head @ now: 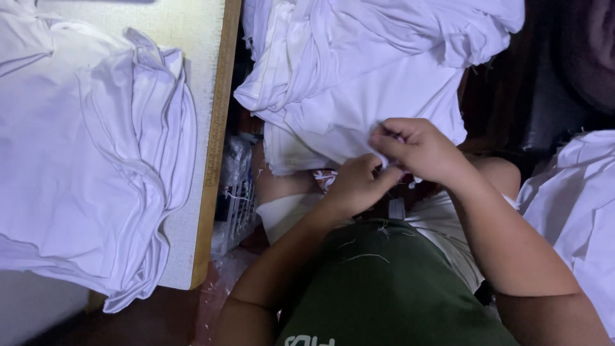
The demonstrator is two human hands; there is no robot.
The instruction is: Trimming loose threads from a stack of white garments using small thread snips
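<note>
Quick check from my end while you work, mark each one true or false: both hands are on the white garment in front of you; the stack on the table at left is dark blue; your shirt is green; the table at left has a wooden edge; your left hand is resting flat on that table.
1. Both hands are on the white garment. True: the left hand and right hand pinch its lower edge.
2. The stack on the table is dark blue. False: the stack of cloth is white.
3. The shirt is green. True: the green shirt shows at the bottom of the view.
4. The table has a wooden edge. True: the table has a light wooden strip along its side.
5. The left hand rests flat on the table. False: it is at the garment, beside the right hand.
</note>
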